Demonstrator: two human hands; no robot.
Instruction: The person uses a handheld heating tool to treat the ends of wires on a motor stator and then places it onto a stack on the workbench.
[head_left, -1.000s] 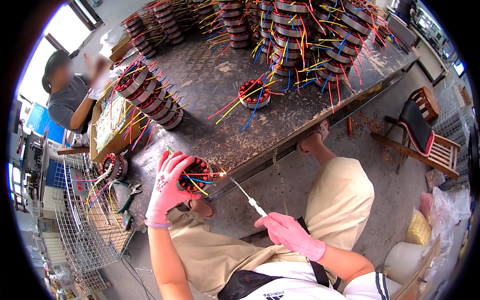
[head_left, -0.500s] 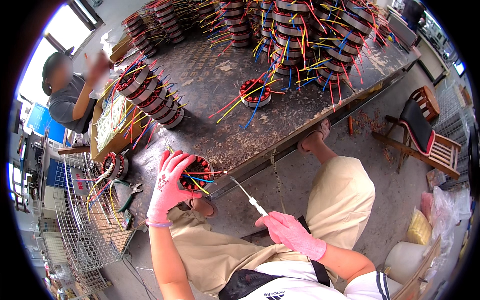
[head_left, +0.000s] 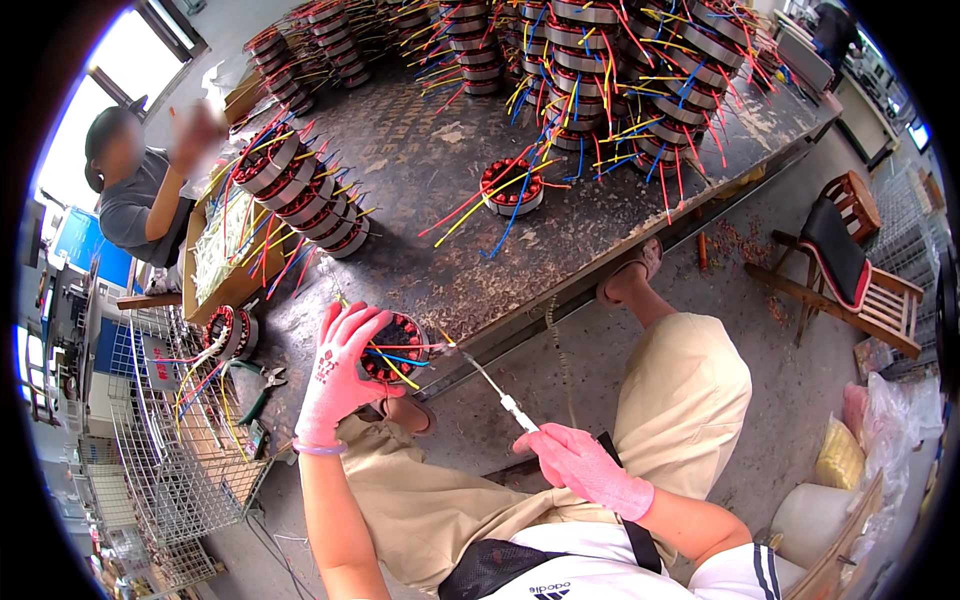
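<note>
My left hand (head_left: 347, 365), in a pink glove, is closed around a motor stator (head_left: 403, 348) at the table's near edge. Red, blue and yellow lead wires (head_left: 395, 362) stick out of the stator to the right. My gloved right hand (head_left: 588, 468) grips a slim white-handled tool (head_left: 515, 411) with a long thin metal shaft; its exact kind is unclear. The tool's tip reaches the end of the red lead, where there is a pale, bright spot. Whether the tip touches the wire I cannot tell.
Stator stacks (head_left: 300, 195) stand on the dark table (head_left: 410, 215), more at the back. A single stator (head_left: 511, 187) lies mid-table, another (head_left: 230, 332) near green-handled cutters (head_left: 262, 390). A co-worker (head_left: 140, 200) sits left behind a cardboard box (head_left: 225, 250). A wooden chair (head_left: 850, 270) stands right.
The tool's tip has shifted slightly left and up, beside the red lead's end, which now looks paler. My left hand holds the stator in nearly the same place.
</note>
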